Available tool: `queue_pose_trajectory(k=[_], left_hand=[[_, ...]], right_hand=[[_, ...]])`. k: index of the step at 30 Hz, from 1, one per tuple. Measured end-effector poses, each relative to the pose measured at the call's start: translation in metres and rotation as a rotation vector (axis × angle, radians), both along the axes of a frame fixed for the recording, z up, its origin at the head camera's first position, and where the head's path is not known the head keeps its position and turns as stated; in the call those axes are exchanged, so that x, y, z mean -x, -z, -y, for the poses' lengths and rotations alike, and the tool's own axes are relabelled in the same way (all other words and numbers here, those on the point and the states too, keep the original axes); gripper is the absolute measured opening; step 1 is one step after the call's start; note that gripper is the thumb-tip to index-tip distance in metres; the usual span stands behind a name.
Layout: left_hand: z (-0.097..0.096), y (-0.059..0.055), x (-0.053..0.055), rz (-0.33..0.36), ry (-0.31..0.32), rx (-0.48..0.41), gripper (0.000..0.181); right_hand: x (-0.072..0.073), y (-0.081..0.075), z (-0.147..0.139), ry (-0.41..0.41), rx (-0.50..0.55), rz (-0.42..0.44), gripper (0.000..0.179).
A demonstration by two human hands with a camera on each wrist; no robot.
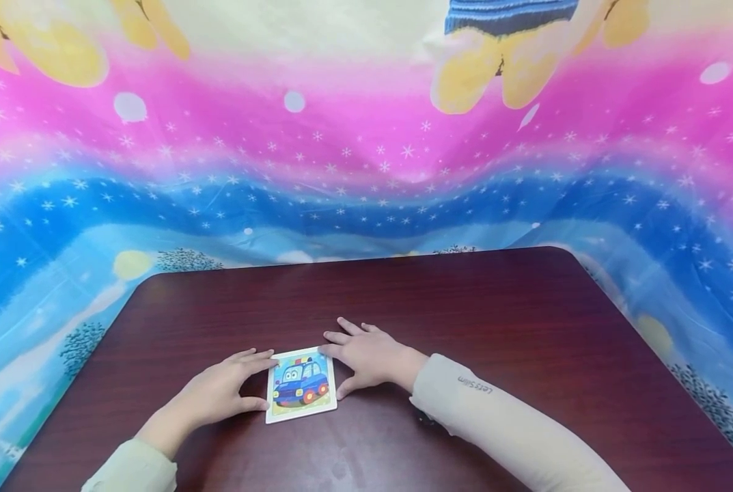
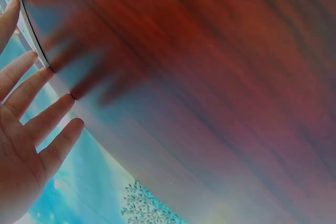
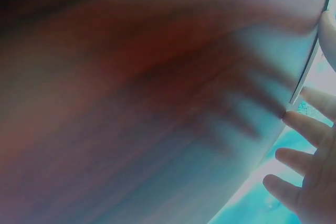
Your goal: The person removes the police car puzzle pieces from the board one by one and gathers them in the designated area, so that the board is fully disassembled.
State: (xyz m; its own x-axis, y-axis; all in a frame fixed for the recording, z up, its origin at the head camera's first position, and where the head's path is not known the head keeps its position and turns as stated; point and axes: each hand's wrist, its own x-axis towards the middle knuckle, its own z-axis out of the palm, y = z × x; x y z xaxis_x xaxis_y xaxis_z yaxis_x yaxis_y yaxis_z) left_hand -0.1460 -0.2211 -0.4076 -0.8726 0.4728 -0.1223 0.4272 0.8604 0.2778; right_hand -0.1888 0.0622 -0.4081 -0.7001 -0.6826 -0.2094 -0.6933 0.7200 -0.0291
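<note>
1. A square picture tile (image 1: 301,387) is lying on the dark red-brown table (image 1: 477,328), its printed blue cartoon car (image 1: 298,388) facing up; it is sitting directly between the two hands.
2. The left hand (image 1: 215,391) is flanking the tile's left side: the thumb is touching near the lower left corner, and a fingertip is resting at the upper left. Its fingers are extending rather than curling, so it is touching the tile without clasping it.
3. The right hand (image 1: 372,359) is flanking the opposite side, the index fingertip meeting the upper right corner and the thumb reaching the right edge lower down. Its fingers are spreading loosely, the others pointing past the tile's far edge; it too is touching without grasping.
4. In both wrist views, the tile is showing only as a thin rim beside the fingertips.
5. Behind the table, a snowflake-patterned curtain (image 1: 366,157) is hanging.
</note>
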Motion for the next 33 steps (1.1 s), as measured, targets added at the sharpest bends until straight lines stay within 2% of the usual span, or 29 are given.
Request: queue_pose_trajectory(k=[9,20,26,33], left_hand=[[-0.015,0.005,0.003,-0.008,0.003,0.028,0.069],[-0.037,0.002,0.004,-0.006,0.037,0.029,0.068],[-0.049,0.003,0.003,-0.018,0.071,0.04,0.068],[-0.065,0.004,0.0,-0.068,0.137,0.047,0.068]], right_hand=[[0.0,0.003,-0.018,0.013,0.013,0.009,0.089],[-0.007,0.0,-0.039,0.037,0.036,0.023,0.089],[-0.012,0.0,-0.052,0.028,0.031,0.001,0.089],[-0.019,-0.004,-0.069,0.007,0.031,-0.028,0.089]])
